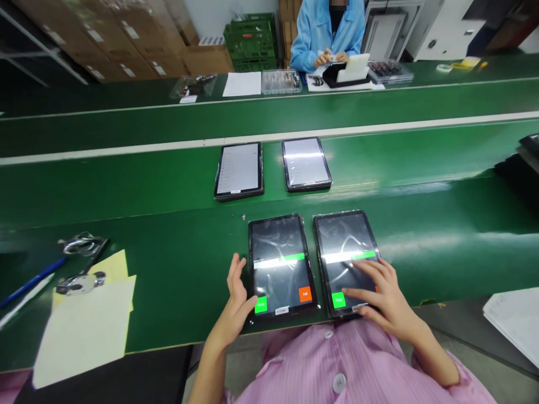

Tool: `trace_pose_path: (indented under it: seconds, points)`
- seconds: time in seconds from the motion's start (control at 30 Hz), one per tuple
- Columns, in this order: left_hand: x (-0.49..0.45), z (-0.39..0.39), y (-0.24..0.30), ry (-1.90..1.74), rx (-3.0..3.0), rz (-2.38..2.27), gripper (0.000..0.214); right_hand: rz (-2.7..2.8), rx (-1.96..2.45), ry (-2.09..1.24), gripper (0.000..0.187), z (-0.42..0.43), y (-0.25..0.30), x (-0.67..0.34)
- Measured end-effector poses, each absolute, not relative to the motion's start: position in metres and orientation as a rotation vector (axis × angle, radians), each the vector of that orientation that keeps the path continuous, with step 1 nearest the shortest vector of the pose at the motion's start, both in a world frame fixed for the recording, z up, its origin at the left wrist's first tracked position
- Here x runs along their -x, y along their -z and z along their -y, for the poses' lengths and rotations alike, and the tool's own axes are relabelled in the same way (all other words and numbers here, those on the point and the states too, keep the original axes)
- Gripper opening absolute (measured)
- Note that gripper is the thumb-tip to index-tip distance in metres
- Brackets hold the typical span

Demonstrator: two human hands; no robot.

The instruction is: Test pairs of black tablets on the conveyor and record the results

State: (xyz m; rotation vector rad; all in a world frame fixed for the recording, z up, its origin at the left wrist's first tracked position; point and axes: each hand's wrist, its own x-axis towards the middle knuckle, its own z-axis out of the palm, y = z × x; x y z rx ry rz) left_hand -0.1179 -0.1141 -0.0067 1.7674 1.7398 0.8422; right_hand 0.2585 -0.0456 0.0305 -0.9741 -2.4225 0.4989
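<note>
On my feed, the far left of the green conveyor belt (177, 280) carries a blue pen (33, 283), two shiny metal clips (81, 283) and a stack of cream and yellow paper sheets (84, 334). Moving right, I have the left hand (236, 300) released, its fingers spread and raised, just beside the lower left edge of the left tablet (280, 264). It isn't grasping anything. That tablet lies flat on the belt in a clear protective film, with a green Pass button (261, 304) and an orange Fail button (305, 294) lit along its lower edge. Just beside it lies the right tablet (346, 261), also flat and showing a bright band across its screen. The right hand (385, 294) is open over that tablet's lower half, not clenched, with its fingers (357, 283) resting on the screen just above and to the right of the tablet's own green button (338, 300). Farther up the belt, two more tablets (238, 171) (306, 164) lie side by side, their screens lit. Beyond them, a co-worker in a blue smock (326, 33) sits at the far bench, hands together behind a white card (353, 67). At the right edge, loose white papers (516, 325) sit below the belt, and dark flat items (520, 174) lie on it.
</note>
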Motion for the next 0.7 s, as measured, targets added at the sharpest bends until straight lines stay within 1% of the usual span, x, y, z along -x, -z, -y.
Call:
trace_pose_path:
  seconds: [0.1, 0.17, 0.23, 0.3, 0.33, 0.4, 0.5, 0.7]
  points:
    - [0.11, 0.064, -0.021, -0.563, -2.058, -1.708, 0.054, 1.989, 1.259, -0.568, 0.045, 0.008, -0.014, -0.273]
    - [0.095, 0.021, -0.037, -0.358, -2.252, -1.627, 0.054, 1.676, 1.405, -0.643, 0.051, -0.024, 0.003, -0.278]
    - [0.076, -0.017, -0.046, -0.201, -2.372, -1.575, 0.057, 1.43, 1.426, -0.837, 0.059, -0.049, 0.02, -0.277]
    - [0.06, -0.044, -0.049, -0.075, -2.456, -1.563, 0.054, 1.288, 1.398, -0.987, 0.062, -0.061, 0.031, -0.273]
    - [0.054, -0.052, -0.049, -0.033, -2.492, -1.568, 0.051, 1.264, 1.384, -1.009, 0.061, -0.063, 0.035, -0.27]
    - [0.049, -0.06, -0.048, 0.005, -2.551, -1.577, 0.049, 1.28, 1.364, -0.977, 0.058, -0.06, 0.038, -0.266]
    - [0.05, -0.061, -0.047, 0.019, -2.544, -1.576, 0.051, 1.311, 1.359, -0.94, 0.056, -0.054, 0.037, -0.263]
    - [0.053, -0.055, -0.047, -0.099, -2.42, -1.599, 0.049, 1.332, 1.359, -0.953, 0.055, -0.054, 0.034, -0.263]
